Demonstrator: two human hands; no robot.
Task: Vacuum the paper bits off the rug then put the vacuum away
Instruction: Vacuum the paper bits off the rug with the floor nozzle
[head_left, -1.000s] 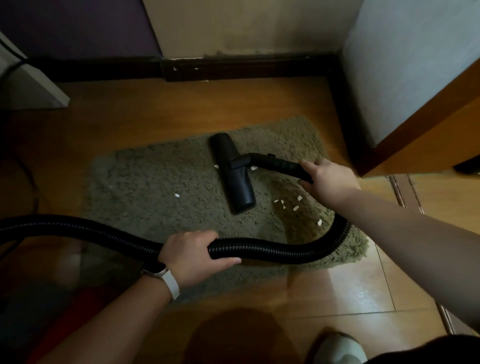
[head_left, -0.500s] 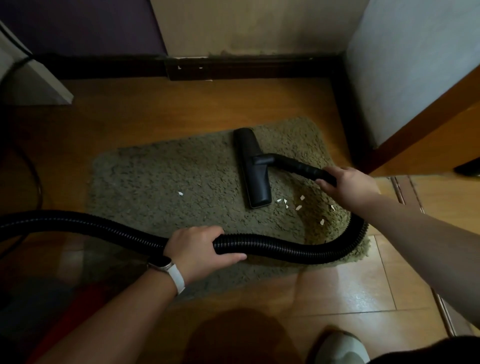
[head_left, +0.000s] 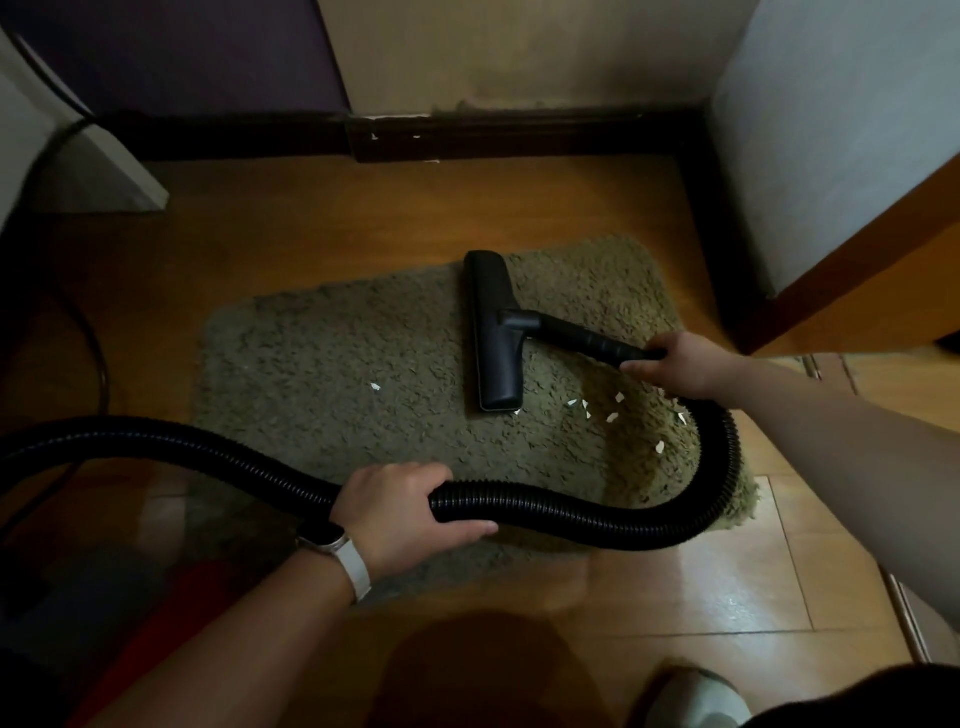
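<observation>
- Wooden floor (head_left: 311, 234), olive rug (head_left: 311, 364); paper bits (head_left: 613, 417) scattered at its four o'clock.
- My right hand (head_left: 675, 364) grips the wand (head_left: 587, 340), nozzle (head_left: 493, 338) flat on the rug.
- My left hand (head_left: 400, 509) clasps the hose (head_left: 545, 512), six o'clock.

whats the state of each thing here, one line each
floor nozzle, flat on the rug
wand, joined to the floor nozzle, held at its near end
hose, curving over the rug's near edge
paper bits, scattered unvacuumed on the rug, mostly right of the floor nozzle
left hand, grip wrapped round the hose
right hand, grip closed on the wand
</observation>
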